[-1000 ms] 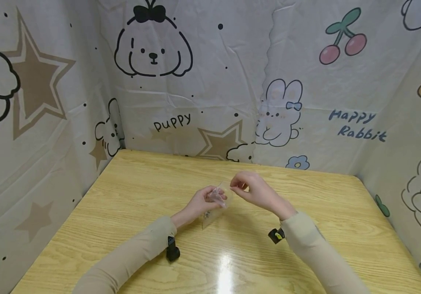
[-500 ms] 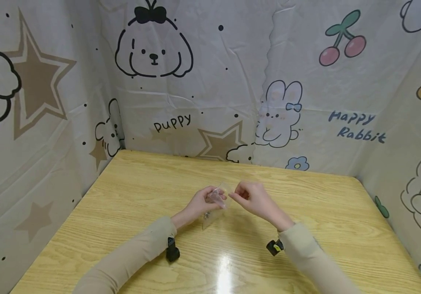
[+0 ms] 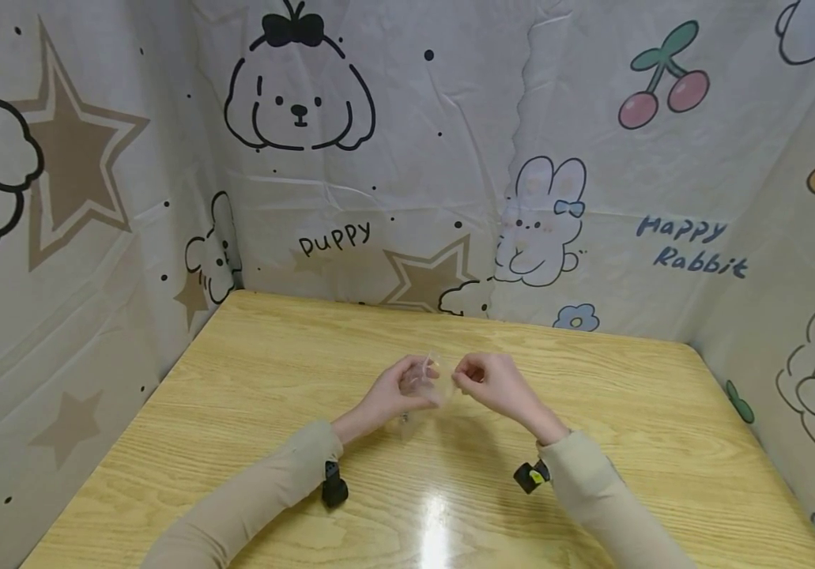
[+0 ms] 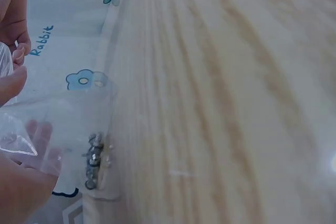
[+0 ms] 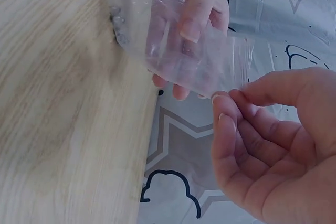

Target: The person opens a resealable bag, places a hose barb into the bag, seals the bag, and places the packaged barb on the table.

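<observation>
A clear plastic zip bag (image 5: 228, 59) hangs from my left hand (image 3: 386, 397), whose thumb lies over its front while the fingers show through from behind. My right hand (image 3: 503, 391) pinches the bag's edge at the zip strip between thumb and index finger, as the right wrist view shows. Down in the bag's lower end sits a small clump of shiny metal pieces (image 4: 93, 161), too blurred to name. Both hands are held above the table, the bag stretched between them.
The light wooden table (image 3: 272, 340) spreads under both arms. Behind and beside it hangs a printed cloth (image 3: 407, 158) with cartoon animals and stars. Black wrist cameras, one left (image 3: 333, 484) and one right (image 3: 531, 476), sit below the sleeve cuffs.
My right hand has come down from above and now sits lower beside the bag's mouth. The bag has shifted slightly in my left hand, which stays in nearly the same place.
</observation>
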The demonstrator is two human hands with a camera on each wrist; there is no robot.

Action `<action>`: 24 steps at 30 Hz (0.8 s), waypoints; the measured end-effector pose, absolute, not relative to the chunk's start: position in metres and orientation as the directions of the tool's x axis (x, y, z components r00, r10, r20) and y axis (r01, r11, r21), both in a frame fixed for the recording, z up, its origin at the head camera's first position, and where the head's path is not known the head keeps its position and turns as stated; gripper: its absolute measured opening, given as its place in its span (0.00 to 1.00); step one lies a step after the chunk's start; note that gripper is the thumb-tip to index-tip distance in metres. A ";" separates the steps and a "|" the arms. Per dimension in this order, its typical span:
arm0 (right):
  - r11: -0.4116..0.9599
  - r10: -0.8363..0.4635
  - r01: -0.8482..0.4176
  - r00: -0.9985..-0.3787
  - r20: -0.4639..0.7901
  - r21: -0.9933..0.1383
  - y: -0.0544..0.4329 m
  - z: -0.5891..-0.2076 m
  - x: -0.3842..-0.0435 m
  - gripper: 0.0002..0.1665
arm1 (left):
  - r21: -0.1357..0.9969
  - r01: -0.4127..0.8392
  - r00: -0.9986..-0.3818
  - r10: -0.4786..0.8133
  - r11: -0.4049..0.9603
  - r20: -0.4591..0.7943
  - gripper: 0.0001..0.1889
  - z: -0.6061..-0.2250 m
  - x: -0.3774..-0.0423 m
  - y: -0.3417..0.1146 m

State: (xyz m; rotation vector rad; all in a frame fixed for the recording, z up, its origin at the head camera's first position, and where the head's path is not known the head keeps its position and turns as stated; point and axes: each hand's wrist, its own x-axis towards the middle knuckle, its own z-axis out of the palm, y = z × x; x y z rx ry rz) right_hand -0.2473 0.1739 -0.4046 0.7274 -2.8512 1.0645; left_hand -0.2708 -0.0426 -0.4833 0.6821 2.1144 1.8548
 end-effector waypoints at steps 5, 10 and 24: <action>0.670 -0.384 -0.402 -0.907 0.172 -0.624 0.175 -0.401 -0.248 0.08 | 0.981 0.187 -0.849 0.512 0.060 0.130 0.40 -0.475 -0.268 -0.043; 0.663 -0.356 -0.383 -0.917 0.180 -0.643 0.176 -0.395 -0.249 0.09 | 0.969 0.247 -0.818 0.536 0.000 0.208 0.34 -0.473 -0.271 -0.045; 0.636 -0.341 -0.377 -0.920 0.192 -0.673 0.178 -0.394 -0.252 0.09 | 0.942 0.327 -0.794 0.516 -0.083 0.321 0.28 -0.464 -0.272 -0.048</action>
